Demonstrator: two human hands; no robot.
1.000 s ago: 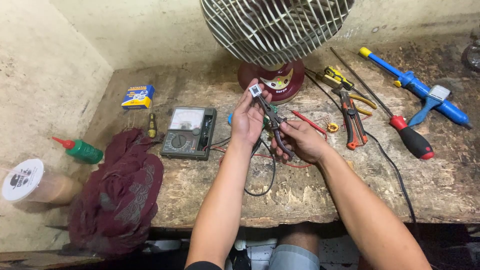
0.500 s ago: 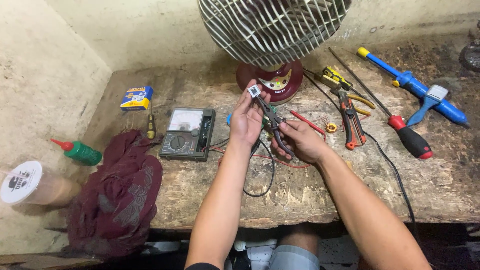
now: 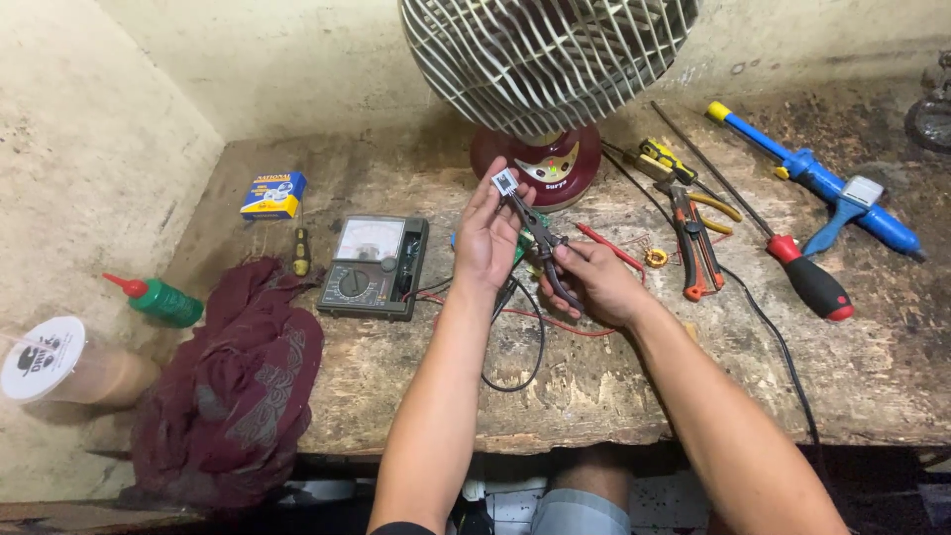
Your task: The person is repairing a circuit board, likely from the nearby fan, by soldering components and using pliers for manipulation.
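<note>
Fan: a white wire-caged fan [image 3: 545, 54] stands on a dark red base [image 3: 540, 163] at the back of the wooden bench [image 3: 614, 386].
Meter: a grey analog multimeter [image 3: 374, 266] lies left of centre.
Cloth: a maroon rag [image 3: 233, 381] hangs over the front edge.
Left side: small blue-and-yellow box [image 3: 272, 194], green bottle with red nozzle [image 3: 158, 300].
Right side: orange-handled pliers [image 3: 693, 248], red-and-black screwdriver [image 3: 807, 282], blue tool [image 3: 822, 183].

- The fan [image 3: 548, 59] is cut off by the top edge; only its lower grille shows.
- The small part [image 3: 505, 182] in the left hand [image 3: 487, 238] is too small to tell.
- The pliers [image 3: 540, 241] handles are hidden inside the right hand [image 3: 594, 282].
- A round metal thing [image 3: 931, 119] is cut off at the right edge.
</note>
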